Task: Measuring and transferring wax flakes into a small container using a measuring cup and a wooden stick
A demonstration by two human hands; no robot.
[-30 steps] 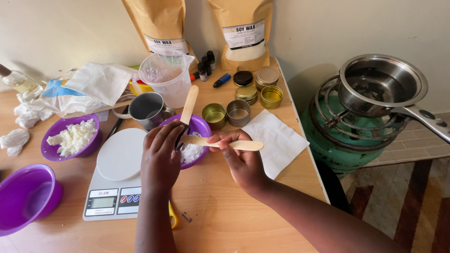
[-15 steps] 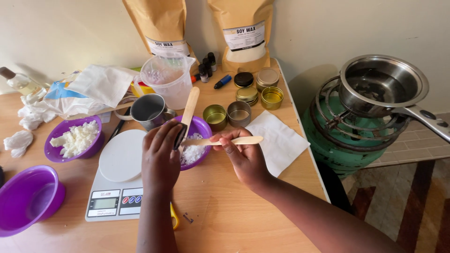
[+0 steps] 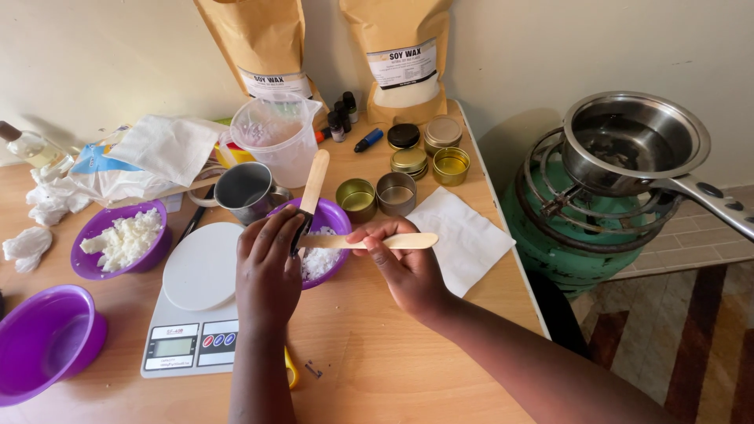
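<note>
Over the purple bowl (image 3: 339,218) of white flakes, the left hand (image 3: 267,271) pinches one flat wooden stick (image 3: 315,182) upright. The right hand (image 3: 404,271) grips a second stick (image 3: 369,241) level, touching the first, seemingly so loosened flakes drop into the bowl. Smooth round tins (image 3: 377,196) stand just behind.

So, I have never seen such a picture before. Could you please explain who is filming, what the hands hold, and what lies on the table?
The camera sits on a person's head and looks down at their own two bare hands. The left hand grips one wooden stick that points upward. The right hand holds a second wooden stick flat. Both meet over a purple bowl of white flakes. On the wooden table are also a kitchen scale, small round tins, a metal cup and a white napkin. Beside the table, a steel pan rests on a green gas burner.
</note>
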